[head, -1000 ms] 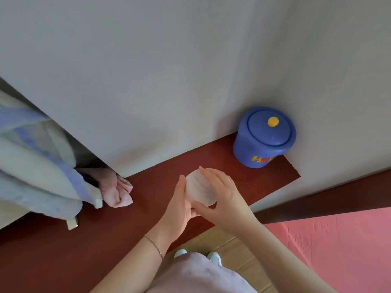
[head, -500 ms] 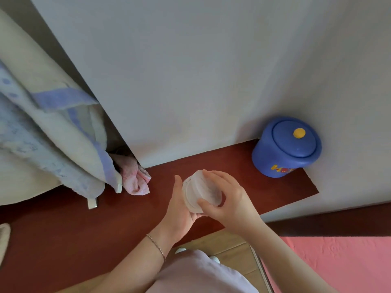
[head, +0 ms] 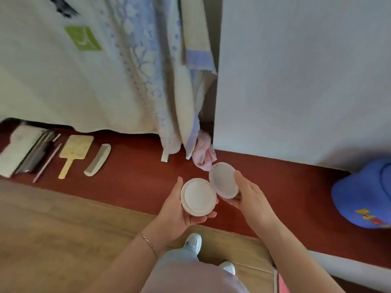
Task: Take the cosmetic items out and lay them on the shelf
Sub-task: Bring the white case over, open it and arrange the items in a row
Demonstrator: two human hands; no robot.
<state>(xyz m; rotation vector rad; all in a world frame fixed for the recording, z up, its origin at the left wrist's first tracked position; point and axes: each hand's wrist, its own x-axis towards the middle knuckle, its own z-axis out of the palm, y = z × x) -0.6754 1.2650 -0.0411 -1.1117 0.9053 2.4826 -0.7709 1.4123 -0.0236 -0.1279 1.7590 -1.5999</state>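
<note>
A round white compact (head: 198, 197) sits open above the front edge of the red-brown shelf (head: 131, 182), held in mid-air with both halves facing up. The left hand (head: 179, 214) cups the base from below, thumb up along its left rim and fingertips curling under the lower edge; a pale round pad fills the base. The right hand (head: 249, 197) grips the lid (head: 223, 179), thumb on its right rim and fingers behind it, the lid tilted up and back. The two halves meet at one point between the hands, probably a hinge, though the blur makes that hard to confirm.

Out to the left, things lie in a row on the shelf: a white comb (head: 98, 160), then a cream hand mirror (head: 74, 153) with its handle toward the shelf's front edge, a thin pink stick (head: 47, 163), some dark slim tools (head: 37, 153) and a whitish pouch (head: 18, 150) at the far end.

Behind them hangs cream and blue patterned cloth (head: 135, 81), a pink cloth (head: 204, 159) bunched at its foot just behind the lid. At the far right stands a blue lidded jar (head: 364, 197), cut off by the frame edge. Below the hands are white shoes on a wood floor (head: 53, 218).
</note>
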